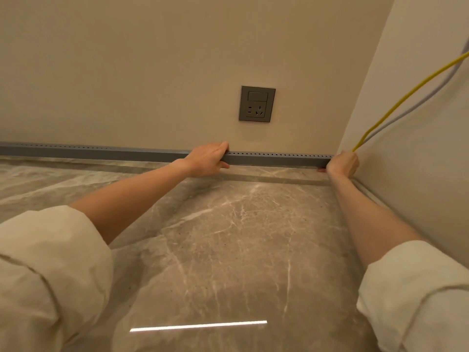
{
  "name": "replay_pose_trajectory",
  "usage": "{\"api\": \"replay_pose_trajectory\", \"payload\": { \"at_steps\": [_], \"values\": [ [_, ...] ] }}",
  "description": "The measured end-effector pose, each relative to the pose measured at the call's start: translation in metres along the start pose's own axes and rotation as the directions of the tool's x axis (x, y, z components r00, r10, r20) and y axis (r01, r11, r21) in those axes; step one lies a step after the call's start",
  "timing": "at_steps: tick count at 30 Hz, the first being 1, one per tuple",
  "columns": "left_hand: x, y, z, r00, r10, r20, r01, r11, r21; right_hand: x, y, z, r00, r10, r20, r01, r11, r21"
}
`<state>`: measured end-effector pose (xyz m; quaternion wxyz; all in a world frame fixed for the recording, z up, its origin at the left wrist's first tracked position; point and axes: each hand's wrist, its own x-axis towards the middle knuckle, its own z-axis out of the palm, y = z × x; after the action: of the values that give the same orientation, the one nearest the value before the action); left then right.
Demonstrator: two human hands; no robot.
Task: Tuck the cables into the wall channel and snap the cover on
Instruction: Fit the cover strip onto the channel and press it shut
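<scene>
Channel gripped by left hand; cables clenched in right hand.

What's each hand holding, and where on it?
Left hand grips the channel partway along, fingers over its top edge. Right hand is at its corner end where the cables come down; its hold is unclear.

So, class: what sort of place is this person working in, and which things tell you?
Probably a finished indoor room, at a corner. Clues: a wall socket, polished marble-look floor, and a grey cable channel along the wall foot, with yellow cable and grey cable trailing in.
</scene>
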<state>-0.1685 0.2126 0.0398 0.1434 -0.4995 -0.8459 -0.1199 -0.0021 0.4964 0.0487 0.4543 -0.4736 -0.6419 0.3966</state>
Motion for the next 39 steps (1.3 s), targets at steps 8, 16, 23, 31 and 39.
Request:
{"api": "replay_pose_trajectory", "payload": {
  "at_steps": [8, 16, 23, 31, 39],
  "values": [
    [0.001, 0.005, 0.005, 0.998, -0.024, 0.064, 0.023, 1.000, 0.021, -0.011, -0.010, 0.008, 0.970, 0.242, 0.000, -0.241, 0.968, 0.066],
    [0.000, 0.004, 0.007, 0.998, -0.065, 0.017, 0.066, 0.997, -0.041, -0.082, -0.009, 0.037, 0.712, -0.483, 0.510, 0.676, 0.666, -0.314],
    [-0.009, 0.004, 0.009, 0.993, -0.109, -0.039, 0.102, 0.984, -0.144, -0.095, -0.032, 0.049, 0.360, -0.449, 0.818, 0.929, 0.248, -0.273],
    [-0.043, -0.047, -0.016, 0.979, -0.203, -0.006, 0.200, 0.970, -0.138, -0.088, -0.036, 0.048, 0.427, -0.417, 0.802, 0.900, 0.117, -0.419],
    [-0.100, -0.123, -0.036, 0.947, -0.322, 0.006, 0.314, 0.927, 0.206, -0.071, -0.023, 0.049, 0.459, -0.397, 0.794, 0.855, -0.044, -0.517]
  ]
}}
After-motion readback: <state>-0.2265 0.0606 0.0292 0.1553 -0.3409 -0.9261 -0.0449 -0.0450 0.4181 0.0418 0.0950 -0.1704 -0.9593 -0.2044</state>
